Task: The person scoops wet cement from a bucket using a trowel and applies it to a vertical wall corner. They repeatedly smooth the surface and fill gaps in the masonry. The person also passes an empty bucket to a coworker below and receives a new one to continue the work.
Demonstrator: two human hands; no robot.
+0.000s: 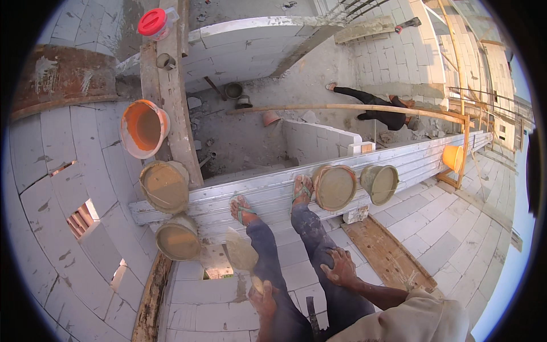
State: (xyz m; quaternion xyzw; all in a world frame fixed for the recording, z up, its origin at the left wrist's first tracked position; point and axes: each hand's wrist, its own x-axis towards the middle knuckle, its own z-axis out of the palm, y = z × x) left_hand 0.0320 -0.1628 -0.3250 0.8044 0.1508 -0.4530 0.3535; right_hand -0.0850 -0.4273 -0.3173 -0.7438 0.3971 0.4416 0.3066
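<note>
My left hand point(264, 302) is closed around the wooden handle of a trowel point(241, 251). Its broad blade, coated in grey mortar, points up beside my left shin. My right hand point(341, 267) rests on my right knee with its fingers apart, holding nothing. Both my feet, in sandals, stand on a long metal plank point(268, 196). Left of them are two buckets of wet mortar, an upper one point(164, 186) and a lower one point(178, 238). To their right are a full mortar bucket point(335, 188) and another mortar bucket point(379, 184).
An orange bucket point(144, 129) and a red-lidded jug point(152, 23) sit by wooden boards point(165, 94) at left. An orange pail point(453, 158) hangs by a bamboo pole point(353, 108). Far below, another person point(387, 111) bends over the rubble floor. White block walls point(74, 154) surround the planks.
</note>
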